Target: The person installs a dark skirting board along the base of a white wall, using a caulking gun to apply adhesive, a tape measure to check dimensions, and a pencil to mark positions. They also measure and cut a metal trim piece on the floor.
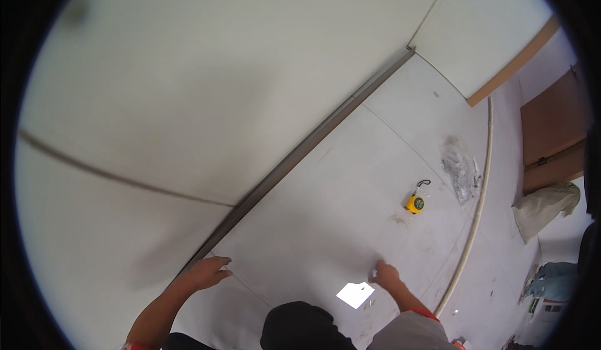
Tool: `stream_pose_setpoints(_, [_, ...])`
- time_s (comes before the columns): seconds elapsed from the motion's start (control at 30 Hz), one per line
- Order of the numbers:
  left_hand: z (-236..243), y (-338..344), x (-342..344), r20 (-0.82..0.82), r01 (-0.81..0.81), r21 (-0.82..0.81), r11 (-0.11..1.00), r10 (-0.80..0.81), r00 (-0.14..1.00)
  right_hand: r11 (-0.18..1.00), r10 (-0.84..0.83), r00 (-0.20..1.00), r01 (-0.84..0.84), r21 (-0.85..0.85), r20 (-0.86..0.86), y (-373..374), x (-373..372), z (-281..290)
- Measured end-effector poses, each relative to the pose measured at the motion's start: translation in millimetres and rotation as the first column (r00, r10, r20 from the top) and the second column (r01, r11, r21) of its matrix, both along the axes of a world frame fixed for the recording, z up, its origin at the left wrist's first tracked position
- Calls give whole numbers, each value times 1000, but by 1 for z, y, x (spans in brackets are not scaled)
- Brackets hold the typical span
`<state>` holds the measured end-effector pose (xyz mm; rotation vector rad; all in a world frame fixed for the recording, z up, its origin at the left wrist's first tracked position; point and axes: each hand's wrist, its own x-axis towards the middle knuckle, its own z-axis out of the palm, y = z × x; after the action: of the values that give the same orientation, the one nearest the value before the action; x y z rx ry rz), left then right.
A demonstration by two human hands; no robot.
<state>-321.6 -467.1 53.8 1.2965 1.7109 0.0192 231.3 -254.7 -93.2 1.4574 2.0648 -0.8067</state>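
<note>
Both sides are covered now: the left hand (205,273) is held right beside the dark strip (297,153) along the foot of the white panels (188,100), thumb and fingers parted. Across the pale floor (325,193), the right hand (386,276) is lowered near a bright white patch (355,295), fingers curled, whether around anything cannot be told, and ahead of it a yellow tape measure (414,204) is seen lying.

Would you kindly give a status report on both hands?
Left hand open beside long dark strip. Right hand near bright white patch, grip unclear. Yellow tape measure on floor, ahead of right hand.
</note>
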Motion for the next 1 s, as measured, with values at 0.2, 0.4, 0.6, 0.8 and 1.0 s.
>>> stream_pose_setpoints(0.2, [60,191,78,80,257,75,964,-263,962,992,-94,995,93,-80,-13,3,-11,-1])
stream_pose_setpoints(0.4, [100,333,117,-56,452,235,861,-452,890,995,-95,994,94,-35,-47,8,-10,12])
stream_pose_setpoints(0.6, [18,411,113,-60,560,164,812,-558,828,972,-232,964,233,-7,-133,4,-13,1])
stream_pose_setpoints(0.8, [-90,516,181,-369,598,53,800,-540,756,858,-386,891,251,-449,-240,49,43,10])
stream_pose_setpoints(1.0, [-120,607,190,-402,583,-32,812,-545,736,559,-681,617,786,265,-394,187,5,83])
